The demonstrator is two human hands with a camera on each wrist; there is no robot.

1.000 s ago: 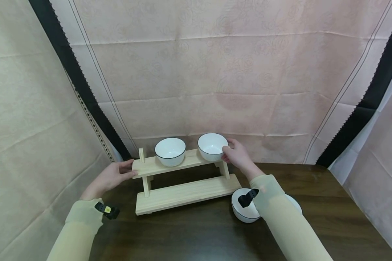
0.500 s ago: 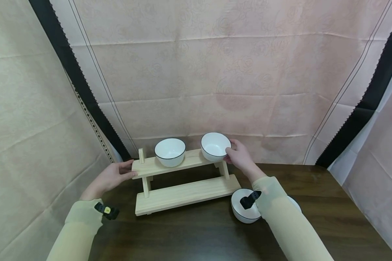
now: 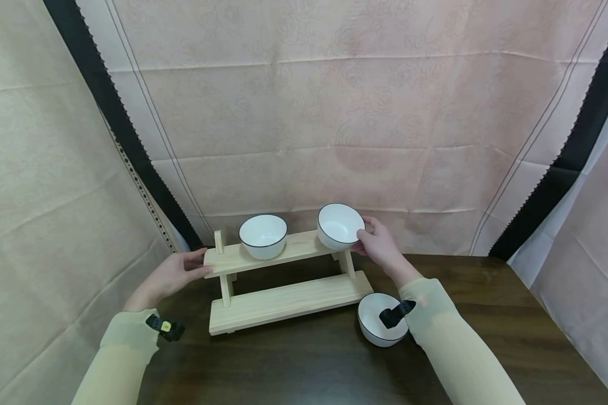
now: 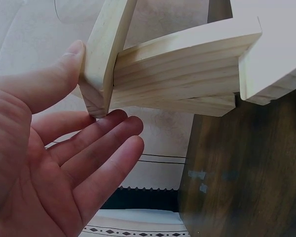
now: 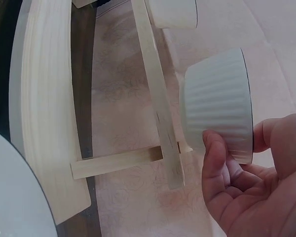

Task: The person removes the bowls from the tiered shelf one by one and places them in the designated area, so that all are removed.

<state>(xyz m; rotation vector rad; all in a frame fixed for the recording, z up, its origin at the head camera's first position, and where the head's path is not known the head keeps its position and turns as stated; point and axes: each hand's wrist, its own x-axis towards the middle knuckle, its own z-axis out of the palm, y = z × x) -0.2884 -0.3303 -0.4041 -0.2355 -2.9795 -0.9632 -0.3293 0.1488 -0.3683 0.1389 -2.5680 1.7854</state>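
A two-tier wooden shelf rack (image 3: pixel 291 302) stands on the table. My left hand (image 3: pixel 174 275) pinches the left end of its upper board (image 4: pixel 99 64), thumb on one side and index finger on the other. At the upper board's right end, my right hand (image 3: pixel 380 246) grips a white dark-rimmed bowl (image 3: pixel 337 223), thumb over the rim and fingers against the ribbed outside (image 5: pixel 217 101). Whether the bowl's base touches the board, I cannot tell. A matching bowl (image 3: pixel 263 236) sits upright on the upper board, left of the held one.
Another white bowl (image 3: pixel 380 323) stands on the dark wooden table (image 3: pixel 284 365), right of the rack and partly hidden by the right wrist's camera. A pale cloth (image 3: pixel 344 129) hangs close behind the rack, with more cloth at both sides.
My right hand has moved the held bowl a little to the right along the upper board, widening the gap between the two bowls. The left hand stays in place on the rack.
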